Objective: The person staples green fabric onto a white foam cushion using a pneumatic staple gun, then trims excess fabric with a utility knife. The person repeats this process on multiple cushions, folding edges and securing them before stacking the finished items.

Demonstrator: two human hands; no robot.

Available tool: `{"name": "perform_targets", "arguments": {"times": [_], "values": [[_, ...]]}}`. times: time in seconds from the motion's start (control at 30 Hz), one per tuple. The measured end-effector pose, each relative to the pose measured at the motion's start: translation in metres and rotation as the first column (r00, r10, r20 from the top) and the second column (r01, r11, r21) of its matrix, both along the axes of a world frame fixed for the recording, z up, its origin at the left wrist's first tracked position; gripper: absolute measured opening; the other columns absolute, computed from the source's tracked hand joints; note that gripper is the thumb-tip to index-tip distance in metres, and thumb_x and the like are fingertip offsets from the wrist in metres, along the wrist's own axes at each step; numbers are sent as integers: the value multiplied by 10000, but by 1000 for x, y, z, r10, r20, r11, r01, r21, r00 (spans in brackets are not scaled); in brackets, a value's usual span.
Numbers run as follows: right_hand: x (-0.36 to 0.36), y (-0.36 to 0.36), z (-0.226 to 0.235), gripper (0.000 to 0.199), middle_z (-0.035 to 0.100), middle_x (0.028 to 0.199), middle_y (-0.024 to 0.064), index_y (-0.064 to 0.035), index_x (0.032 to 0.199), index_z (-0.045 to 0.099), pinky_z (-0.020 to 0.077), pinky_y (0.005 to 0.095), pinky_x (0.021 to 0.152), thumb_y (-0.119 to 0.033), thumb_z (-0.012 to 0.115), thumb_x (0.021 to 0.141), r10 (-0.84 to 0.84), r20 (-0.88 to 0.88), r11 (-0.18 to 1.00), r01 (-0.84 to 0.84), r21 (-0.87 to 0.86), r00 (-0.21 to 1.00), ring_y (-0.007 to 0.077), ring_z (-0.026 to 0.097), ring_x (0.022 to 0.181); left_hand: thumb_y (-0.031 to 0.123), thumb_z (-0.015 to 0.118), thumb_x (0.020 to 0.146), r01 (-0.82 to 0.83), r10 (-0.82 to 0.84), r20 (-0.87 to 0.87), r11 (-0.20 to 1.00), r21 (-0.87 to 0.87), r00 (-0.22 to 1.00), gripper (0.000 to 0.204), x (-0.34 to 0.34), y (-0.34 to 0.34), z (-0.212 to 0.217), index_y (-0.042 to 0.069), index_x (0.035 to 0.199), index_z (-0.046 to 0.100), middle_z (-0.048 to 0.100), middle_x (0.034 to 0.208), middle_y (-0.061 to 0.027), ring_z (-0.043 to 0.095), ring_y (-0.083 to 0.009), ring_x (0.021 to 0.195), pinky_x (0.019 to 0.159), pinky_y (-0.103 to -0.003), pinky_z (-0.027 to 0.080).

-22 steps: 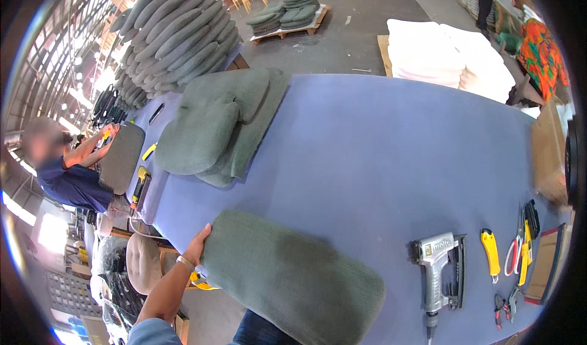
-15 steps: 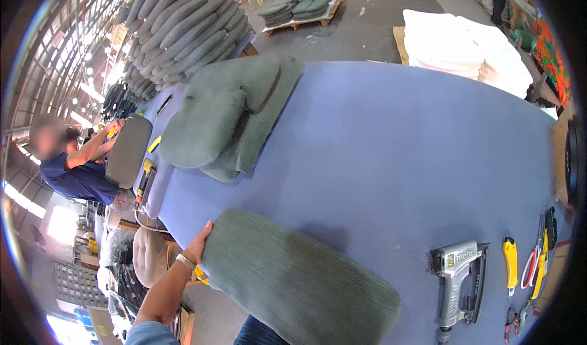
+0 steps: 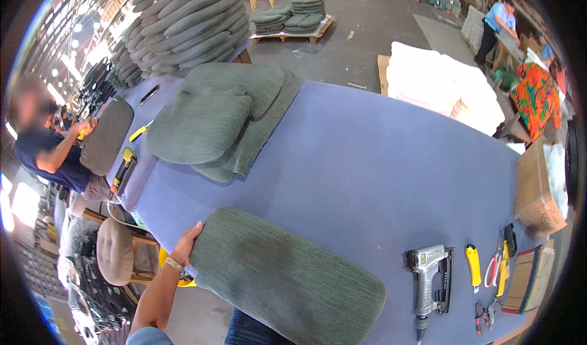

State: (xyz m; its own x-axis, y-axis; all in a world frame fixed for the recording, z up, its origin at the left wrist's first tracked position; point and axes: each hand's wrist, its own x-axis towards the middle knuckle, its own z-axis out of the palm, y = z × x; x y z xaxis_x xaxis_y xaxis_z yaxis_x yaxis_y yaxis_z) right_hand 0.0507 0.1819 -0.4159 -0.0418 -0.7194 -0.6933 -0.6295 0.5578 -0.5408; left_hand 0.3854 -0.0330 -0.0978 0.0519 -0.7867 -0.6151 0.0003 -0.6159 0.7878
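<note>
Left hand (image 3: 186,242), fingers curled over the end of a green cushion (image 3: 284,276) overhanging the worktop (image 3: 367,161) edge; one-sided grip, it may tip off.

Dull green, finely ribbed fabric seat cushion (image 3: 287,278) carries a darker blotch near centre; it lies on a blue-violet felt-covered table (image 3: 379,161). Grey metal staple gun (image 3: 428,278) has a black magazine; yellow plastic utility knife (image 3: 473,265) and red-handled scissors (image 3: 492,268) beside it.
</note>
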Motion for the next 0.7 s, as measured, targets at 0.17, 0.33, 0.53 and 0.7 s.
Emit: {"name": "perform_targets", "arguments": {"times": [0.17,0.33,0.53,0.7], "values": [[-14,-4,-16,373,751,1199,153,-8,1246,682,569,419,973,-318,626,1047,79,-131,995,-87,-51,988,286,717,1145,417,639,1027,-32,-45,-264,959,-280,964,557,-13,12,-11,-31,1357,616,710,1245,-131,685,-210,1108,979,-366,553],[-19,6,-40,371,753,1197,150,-13,1247,683,570,417,969,-321,624,1049,169,-235,975,-197,-101,957,281,719,1143,386,623,1034,-38,-62,-217,903,-429,974,544,-14,23,-13,-28,1387,603,687,1307,-126,658,-202,1159,1009,-342,530],[-29,31,-57,370,754,1195,146,-20,1249,685,572,414,965,-325,622,1050,266,-372,909,-360,-212,889,276,721,1140,320,597,1044,-19,-137,-227,816,-577,964,498,-17,23,-15,9,1434,594,662,1346,-116,623,-194,1215,1042,-339,508],[-46,65,-37,368,756,1193,143,-25,1250,686,574,411,962,-328,620,1051,353,-344,792,-473,-385,870,271,723,1138,218,585,1031,-141,-105,-444,862,-487,890,475,-29,63,2,68,1482,578,613,1421,-120,595,-217,1265,1102,-358,470]]}}
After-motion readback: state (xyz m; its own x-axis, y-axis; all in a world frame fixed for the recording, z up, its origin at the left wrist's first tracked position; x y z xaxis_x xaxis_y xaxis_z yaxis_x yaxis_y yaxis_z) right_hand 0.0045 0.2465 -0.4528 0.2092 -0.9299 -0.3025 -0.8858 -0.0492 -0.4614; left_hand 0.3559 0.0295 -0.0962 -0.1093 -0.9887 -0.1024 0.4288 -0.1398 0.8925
